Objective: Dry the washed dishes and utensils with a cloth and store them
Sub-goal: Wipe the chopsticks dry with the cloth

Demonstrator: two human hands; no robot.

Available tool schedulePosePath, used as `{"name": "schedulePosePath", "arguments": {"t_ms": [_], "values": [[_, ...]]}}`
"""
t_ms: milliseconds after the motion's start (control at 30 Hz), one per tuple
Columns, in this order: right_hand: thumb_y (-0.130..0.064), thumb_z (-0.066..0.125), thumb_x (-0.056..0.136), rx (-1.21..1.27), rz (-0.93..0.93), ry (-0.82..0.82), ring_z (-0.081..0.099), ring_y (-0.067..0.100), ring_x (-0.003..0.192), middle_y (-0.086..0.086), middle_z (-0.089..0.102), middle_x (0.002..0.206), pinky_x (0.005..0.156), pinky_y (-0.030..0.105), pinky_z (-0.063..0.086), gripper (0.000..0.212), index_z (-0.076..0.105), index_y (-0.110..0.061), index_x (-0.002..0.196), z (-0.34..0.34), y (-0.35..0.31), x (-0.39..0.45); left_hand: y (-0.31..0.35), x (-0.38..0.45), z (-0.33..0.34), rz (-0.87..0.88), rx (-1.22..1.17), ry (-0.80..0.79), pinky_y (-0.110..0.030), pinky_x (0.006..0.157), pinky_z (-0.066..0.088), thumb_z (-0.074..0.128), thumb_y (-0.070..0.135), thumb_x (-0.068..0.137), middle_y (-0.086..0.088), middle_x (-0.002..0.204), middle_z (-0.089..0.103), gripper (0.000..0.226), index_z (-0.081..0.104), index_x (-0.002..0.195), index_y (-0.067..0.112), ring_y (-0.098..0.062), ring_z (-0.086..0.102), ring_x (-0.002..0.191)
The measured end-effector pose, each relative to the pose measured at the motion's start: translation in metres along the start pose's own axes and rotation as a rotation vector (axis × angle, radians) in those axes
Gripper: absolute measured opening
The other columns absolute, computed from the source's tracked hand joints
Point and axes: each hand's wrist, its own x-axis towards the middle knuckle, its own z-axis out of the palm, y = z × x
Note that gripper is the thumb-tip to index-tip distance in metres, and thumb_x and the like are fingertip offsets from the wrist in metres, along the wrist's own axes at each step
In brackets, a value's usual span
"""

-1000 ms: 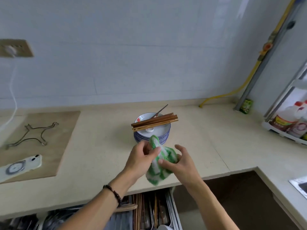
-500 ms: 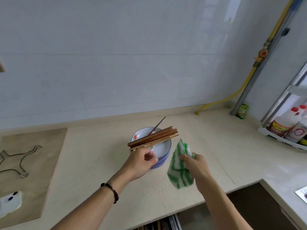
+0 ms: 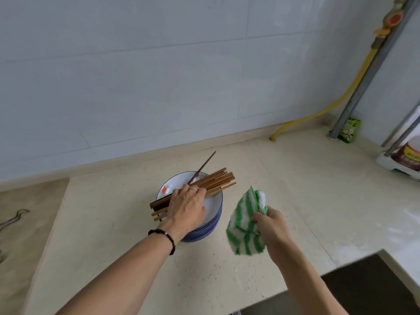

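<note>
Chopsticks (image 3: 211, 181) lay in a bundle across the top of the plate stack (image 3: 204, 228), long axis running from near-left to far-right, square ends sticking out past the rim on both sides. One darker, thinner stick (image 3: 202, 167) crossed the bundle and pointed away toward the wall. Stack sat mid-counter (image 3: 284, 178), straight ahead of the person.

Left hand (image 3: 187, 206) was on the bundle, palm down, fingers curved over the sticks near their left-of-centre part, thumb side low by the plate rim. It looked like a grip around the bundle, though the underside of the fingers was hidden. Ring on one finger, bead bracelet (image 3: 167, 238) at the wrist.

Right hand (image 3: 271, 226) was just beside the stack on its right, apart from it, fingers curled and pinching a bunched green-and-white striped cloth (image 3: 244, 223), which hung in the air above the counter.

Key relation: left hand was already on the sticks, right hand with the cloth was off the bundle's far-right ends, roughly in line with its long axis. My read: sticks were being picked up for drying, and the free right-hand ends could go into the cloth once lifted. Risk, as a guess: the loose crossing stick could slide off when the bundle rose.

Yellow hose (image 3: 318, 112) and grey pipe (image 3: 363, 71) ran up the corner at right.
</note>
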Motion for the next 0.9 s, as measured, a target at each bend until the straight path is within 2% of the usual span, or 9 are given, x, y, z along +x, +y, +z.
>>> {"name": "schedulePosePath", "arguments": {"t_ms": [200, 400, 533, 667, 900], "values": [[0.002, 0.048, 0.095, -0.005, 0.012, -0.039, 0.074, 0.032, 0.079, 0.017, 0.073, 0.091, 0.077, 0.048, 0.062, 0.018, 0.063, -0.007, 0.100, 0.000, 0.001, 0.016, -0.001, 0.011, 0.008, -0.014, -0.039, 0.021, -0.036, 0.095, 0.040, 0.056, 0.027, 0.096, 0.000, 0.129, 0.057, 0.034, 0.051, 0.129, 0.022, -0.022, 0.049, 0.119], [0.002, 0.048, 0.095, 0.018, 0.008, -0.052, 0.075, 0.028, 0.074, 0.015, 0.074, 0.087, 0.070, 0.043, 0.063, 0.018, 0.064, -0.007, 0.096, -0.001, -0.001, 0.020, 0.001, 0.008, 0.018, 0.000, -0.045, 0.023, -0.032, 0.092, 0.043, 0.057, 0.017, 0.096, -0.001, 0.119, 0.056, 0.028, 0.054, 0.123, 0.022, -0.021, 0.051, 0.111], [0.000, 0.049, 0.096, 0.016, 0.004, -0.068, 0.075, 0.029, 0.077, 0.016, 0.074, 0.090, 0.074, 0.047, 0.063, 0.015, 0.063, -0.007, 0.099, -0.002, 0.001, 0.022, 0.003, 0.009, 0.018, -0.072, 0.019, 0.100, -0.032, 0.085, 0.043, 0.069, 0.022, 0.087, -0.006, 0.125, 0.054, 0.043, 0.051, 0.126, 0.019, -0.023, 0.051, 0.110], [0.001, 0.050, 0.094, 0.014, 0.000, -0.059, 0.074, 0.036, 0.084, 0.022, 0.072, 0.095, 0.080, 0.056, 0.060, 0.015, 0.063, -0.004, 0.097, 0.001, 0.004, 0.022, 0.005, 0.014, 0.018, -0.078, 0.070, 0.103, -0.033, 0.085, 0.039, 0.060, 0.017, 0.091, -0.004, 0.122, 0.057, 0.032, 0.051, 0.122, 0.019, -0.022, 0.052, 0.109], [-0.001, 0.051, 0.093, 0.043, -0.014, -0.077, 0.073, 0.037, 0.087, 0.023, 0.072, 0.098, 0.082, 0.057, 0.059, 0.014, 0.063, -0.007, 0.094, 0.004, 0.010, 0.019, 0.007, 0.010, 0.022, -0.044, 0.132, 0.044, -0.034, 0.090, 0.038, 0.042, 0.009, 0.099, -0.004, 0.120, 0.055, 0.025, 0.052, 0.119, 0.018, -0.022, 0.050, 0.110]]}}
